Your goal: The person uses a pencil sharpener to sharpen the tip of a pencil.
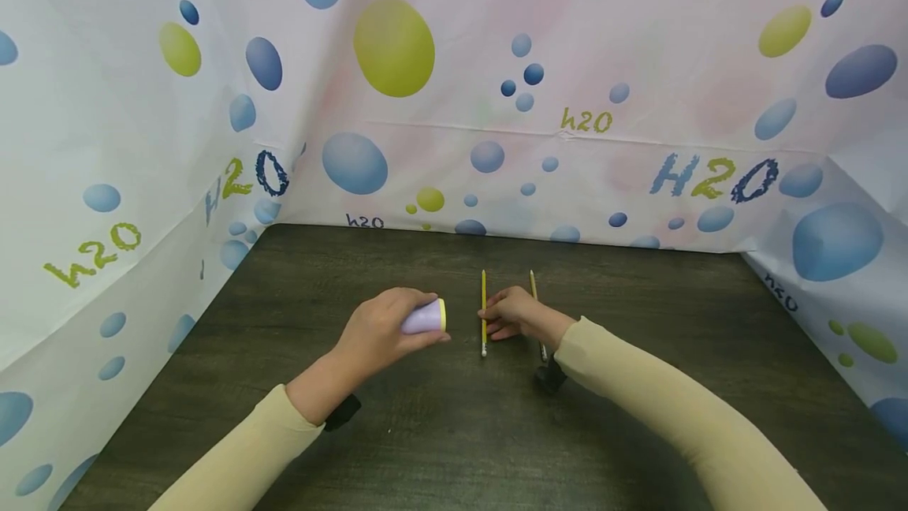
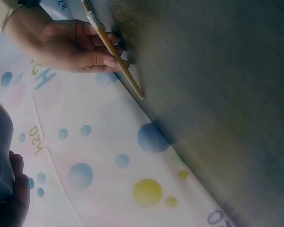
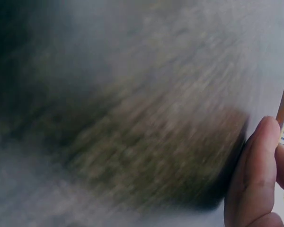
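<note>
My left hand (image 1: pixel 376 326) grips a lilac cylinder with a yellow end (image 1: pixel 424 318), tilted on its side so that end faces right. Whether it is hollow cannot be told. In the left wrist view the left hand (image 2: pixel 20 194) and the cylinder (image 2: pixel 0 151) show dark at the lower left edge. My right hand (image 1: pixel 516 311) pinches a yellow pencil (image 1: pixel 484 302) between thumb and fingers, its eraser end toward me. A second pencil (image 1: pixel 534 284) lies to the right, partly hidden behind that hand and wrist. The right wrist view shows the right hand's fingers (image 3: pixel 258 175) close to the tabletop.
A dark wood-grain table (image 1: pixel 426 448) lies under both hands. White sheeting (image 1: pixel 454 101) with bubbles and "H2O" lettering rises behind the table and along both sides. Dark wrist cameras hang below each wrist, one of them (image 1: pixel 549 377) just above the table.
</note>
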A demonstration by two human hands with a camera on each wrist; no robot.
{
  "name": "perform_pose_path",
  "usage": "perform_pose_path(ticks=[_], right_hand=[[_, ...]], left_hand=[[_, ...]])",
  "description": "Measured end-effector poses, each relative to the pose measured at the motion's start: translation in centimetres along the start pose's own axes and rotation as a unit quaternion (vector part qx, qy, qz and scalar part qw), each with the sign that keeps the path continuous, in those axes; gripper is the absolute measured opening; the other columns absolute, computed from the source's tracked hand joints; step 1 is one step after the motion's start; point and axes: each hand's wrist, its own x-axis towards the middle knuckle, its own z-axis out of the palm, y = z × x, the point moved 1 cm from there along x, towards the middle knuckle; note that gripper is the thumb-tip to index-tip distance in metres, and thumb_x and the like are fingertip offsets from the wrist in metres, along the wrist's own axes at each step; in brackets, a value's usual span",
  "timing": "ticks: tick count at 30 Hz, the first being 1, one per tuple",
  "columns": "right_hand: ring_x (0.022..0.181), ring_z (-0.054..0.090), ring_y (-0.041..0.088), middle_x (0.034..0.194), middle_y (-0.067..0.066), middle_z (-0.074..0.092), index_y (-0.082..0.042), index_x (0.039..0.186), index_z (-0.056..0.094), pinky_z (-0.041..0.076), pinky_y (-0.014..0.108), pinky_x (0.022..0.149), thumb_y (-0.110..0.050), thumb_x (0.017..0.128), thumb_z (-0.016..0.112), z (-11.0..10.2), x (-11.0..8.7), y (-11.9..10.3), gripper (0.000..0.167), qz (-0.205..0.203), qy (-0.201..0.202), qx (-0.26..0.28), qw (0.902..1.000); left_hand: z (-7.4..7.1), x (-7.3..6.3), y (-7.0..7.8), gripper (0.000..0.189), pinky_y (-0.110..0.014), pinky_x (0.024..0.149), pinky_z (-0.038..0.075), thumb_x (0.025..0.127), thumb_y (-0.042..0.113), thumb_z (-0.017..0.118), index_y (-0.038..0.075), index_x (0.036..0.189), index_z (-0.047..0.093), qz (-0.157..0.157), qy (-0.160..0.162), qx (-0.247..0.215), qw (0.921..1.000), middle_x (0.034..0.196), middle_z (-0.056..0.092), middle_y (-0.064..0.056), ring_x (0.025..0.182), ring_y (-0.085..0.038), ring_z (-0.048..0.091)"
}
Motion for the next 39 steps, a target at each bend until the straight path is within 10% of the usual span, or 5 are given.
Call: perform_pose_path(ticks=[13, 27, 35, 39], right_hand=[[0.054, 0.062, 0.007, 0.075, 0.003, 0.063, 0.004, 0.112, 0.06, 0.057, 0.023, 0.054, -0.005, 0.098, 0.066, 0.4, 0.0, 0.2, 0.018, -0.035, 0.011, -0.049, 0.9981], [0.067, 0.064, 0.012, 0.089, 0.007, 0.068, 0.003, 0.115, 0.061, 0.059, 0.028, 0.062, -0.012, 0.099, 0.066, 0.0, -1.2, 0.1, 0.023, -0.059, 0.029, -0.095, 0.9934], [0.088, 0.065, 0.022, 0.106, 0.017, 0.068, 0.002, 0.112, 0.066, 0.057, 0.034, 0.069, -0.015, 0.103, 0.058, 0.0, -3.8, 0.2, 0.021, -0.157, 0.04, -0.178, 0.9705], [0.105, 0.066, 0.03, 0.118, 0.018, 0.068, 0.002, 0.119, 0.066, 0.057, 0.043, 0.086, -0.014, 0.103, 0.059, 0.5, -5.6, 0.8, 0.023, -0.233, 0.054, -0.266, 0.934]], left_hand=[[0.1, -0.2, 0.1, 0.058, -0.03, 0.065, 0.058, 0.062, 0.031, 0.097, 0.003, 0.107, 0.073, -0.021, -0.014, -0.011, 0.9996, 0.097, 0.077, -0.009, 0.083, -0.019, 0.072], [-0.3, -0.4, 0.0, 0.058, -0.033, 0.068, 0.059, 0.066, 0.029, 0.095, 0.003, 0.112, 0.073, -0.069, -0.053, -0.003, 0.9962, 0.103, 0.077, -0.01, 0.087, -0.021, 0.072], [-0.5, -0.4, -0.1, 0.057, -0.035, 0.07, 0.06, 0.066, 0.027, 0.095, 0.002, 0.112, 0.073, -0.079, -0.055, -0.008, 0.9953, 0.104, 0.076, -0.011, 0.09, -0.022, 0.072], [-0.7, -0.3, 0.0, 0.057, -0.035, 0.07, 0.059, 0.067, 0.028, 0.095, 0.002, 0.113, 0.072, -0.088, -0.06, -0.017, 0.9941, 0.104, 0.076, -0.011, 0.089, -0.022, 0.071]])
